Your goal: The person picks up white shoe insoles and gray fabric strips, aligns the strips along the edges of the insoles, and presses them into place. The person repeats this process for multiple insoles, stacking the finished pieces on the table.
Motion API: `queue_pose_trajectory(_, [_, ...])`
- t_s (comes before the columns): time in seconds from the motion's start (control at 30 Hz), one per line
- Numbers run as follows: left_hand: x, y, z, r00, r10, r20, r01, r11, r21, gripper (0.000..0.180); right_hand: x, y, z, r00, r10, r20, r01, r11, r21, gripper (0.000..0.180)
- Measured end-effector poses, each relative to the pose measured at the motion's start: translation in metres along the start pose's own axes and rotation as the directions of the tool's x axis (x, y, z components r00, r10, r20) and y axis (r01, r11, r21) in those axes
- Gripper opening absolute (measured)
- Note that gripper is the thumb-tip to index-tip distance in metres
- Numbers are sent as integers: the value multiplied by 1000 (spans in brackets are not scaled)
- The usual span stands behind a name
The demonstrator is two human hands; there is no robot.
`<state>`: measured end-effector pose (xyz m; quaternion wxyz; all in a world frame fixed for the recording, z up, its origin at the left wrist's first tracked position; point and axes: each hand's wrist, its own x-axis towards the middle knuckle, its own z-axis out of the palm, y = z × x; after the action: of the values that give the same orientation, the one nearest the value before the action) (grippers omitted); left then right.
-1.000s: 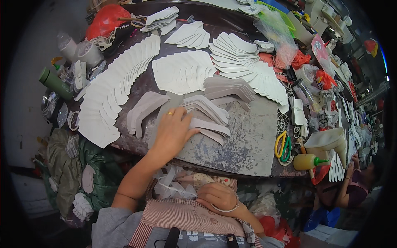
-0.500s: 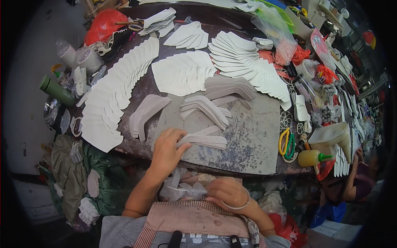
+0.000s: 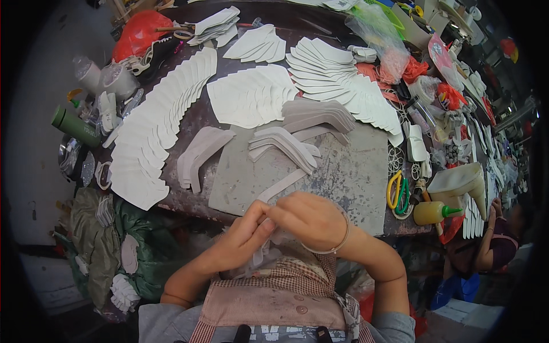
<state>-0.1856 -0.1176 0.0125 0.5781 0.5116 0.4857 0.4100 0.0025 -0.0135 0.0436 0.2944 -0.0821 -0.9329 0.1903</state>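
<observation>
Hands' meeting: where left hand [image 3: 243, 233] meets right hand [image 3: 309, 218], fingers curl; grip hidden, cannot tell.
White panels [image 3: 249, 97]: fanned, presumably keeping edges separable.
Curved strips [image 3: 279, 147]: near, likely for reach.

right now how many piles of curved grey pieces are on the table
3: the left pile, the middle pile, and the far pile, behind the middle one to its right. More may be hidden.

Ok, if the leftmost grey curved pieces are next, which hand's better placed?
Likely the left hand: it's nearer those grey curved pieces, while the right hand sits farther right.
</observation>
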Motion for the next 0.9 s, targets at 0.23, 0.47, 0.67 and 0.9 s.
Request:
queue_pose_trajectory(0.23, [-17, -27, 9, 976, -111, -187, 63, 967, -247, 29, -46, -30, 45, 972, -213, -100, 211, 977, -31, 18])
queue_pose_trajectory(0.47, [-1, -4, 8, 941, 85, -329, -180, 946, -270, 25, -74, -36, -14, 966, -3, 259, -164, 767, 620, 26])
queue_pose_trajectory(0.67, [33, -45, 30, 756, 444, -480, 55, 689, 723, 18, -58, -36, -13, 981, 26, 194, -129, 832, 539, 28])
queue_pose_trajectory(0.9, [34, -25, 21, 749, 457, -479, 267, 453, 851, 60, -53, -38, 12, 992, -2, 130, -77, 796, 601, 25])
